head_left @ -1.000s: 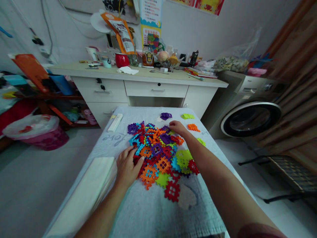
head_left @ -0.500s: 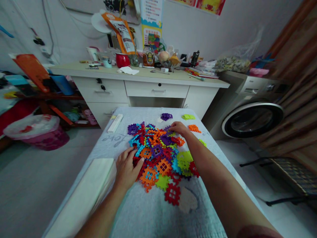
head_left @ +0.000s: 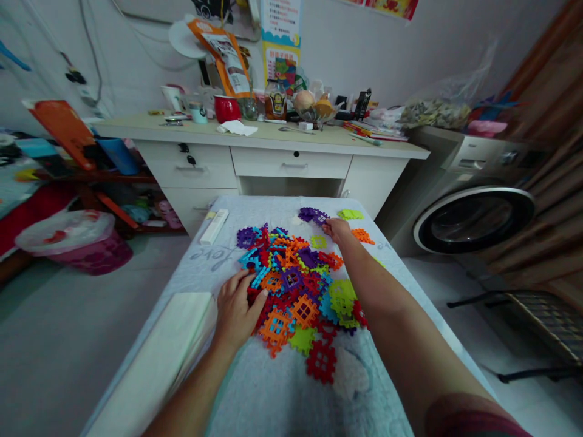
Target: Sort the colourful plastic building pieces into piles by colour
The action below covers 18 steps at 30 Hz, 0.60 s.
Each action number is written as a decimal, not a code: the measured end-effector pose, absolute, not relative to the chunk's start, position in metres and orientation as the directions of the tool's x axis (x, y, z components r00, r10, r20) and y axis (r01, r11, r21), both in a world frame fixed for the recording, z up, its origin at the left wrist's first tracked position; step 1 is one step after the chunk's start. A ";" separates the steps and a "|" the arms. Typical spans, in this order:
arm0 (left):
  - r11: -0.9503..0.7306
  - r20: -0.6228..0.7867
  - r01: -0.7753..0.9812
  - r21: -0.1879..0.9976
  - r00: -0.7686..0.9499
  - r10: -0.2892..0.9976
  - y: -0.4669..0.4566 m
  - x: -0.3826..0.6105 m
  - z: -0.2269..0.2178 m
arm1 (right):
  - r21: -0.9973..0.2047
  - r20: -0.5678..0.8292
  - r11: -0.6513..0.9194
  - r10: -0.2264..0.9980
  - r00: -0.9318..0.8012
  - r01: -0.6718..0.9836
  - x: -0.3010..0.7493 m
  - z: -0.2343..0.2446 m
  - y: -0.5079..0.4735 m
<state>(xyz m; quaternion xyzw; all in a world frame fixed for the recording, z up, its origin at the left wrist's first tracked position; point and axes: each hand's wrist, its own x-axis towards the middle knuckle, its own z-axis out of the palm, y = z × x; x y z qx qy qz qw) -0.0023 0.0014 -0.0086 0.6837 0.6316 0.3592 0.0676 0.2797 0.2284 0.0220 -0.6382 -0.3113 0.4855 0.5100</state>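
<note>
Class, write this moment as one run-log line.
left hand: open, at multicoloured plastic tile pile | right hand: holding purple notched plastic tile | beside: another purple tile

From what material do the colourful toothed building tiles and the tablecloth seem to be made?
Toothed building tiles: probably moulded plastic, smooth-looking, judging by solid bright colours and regular teeth. Tablecloth: apparently soft, matte fabric, from its mottled, fuzzy surface; fibre unclear.

You can pass over bare tablecloth point(head_left: 282, 391) at lower centre, or left of centre between the slim white box point(head_left: 214, 227) and long white bundle point(head_left: 150, 358). Heaped interlocking plastic tiles point(head_left: 292, 279) block the middle; your left hand point(head_left: 239, 306) occupies their left edge, your right forearm point(head_left: 396, 315) spans lower right.
</note>
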 end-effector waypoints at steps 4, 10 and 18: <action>-0.202 0.409 0.812 0.548 -0.050 0.911 0.001 -0.003 -0.008 | -0.962 -0.274 -0.262 0.902 0.334 -0.082 0.272 0.020 0.238; -0.208 0.411 0.813 0.543 -0.041 0.911 0.001 -0.003 -0.007 | -0.971 -0.196 -0.228 0.929 0.315 0.070 0.274 0.019 0.231; -0.215 0.425 0.826 0.522 -0.034 0.904 0.001 -0.003 -0.009 | -0.713 -0.063 -0.028 0.998 -0.024 0.701 0.294 0.032 0.191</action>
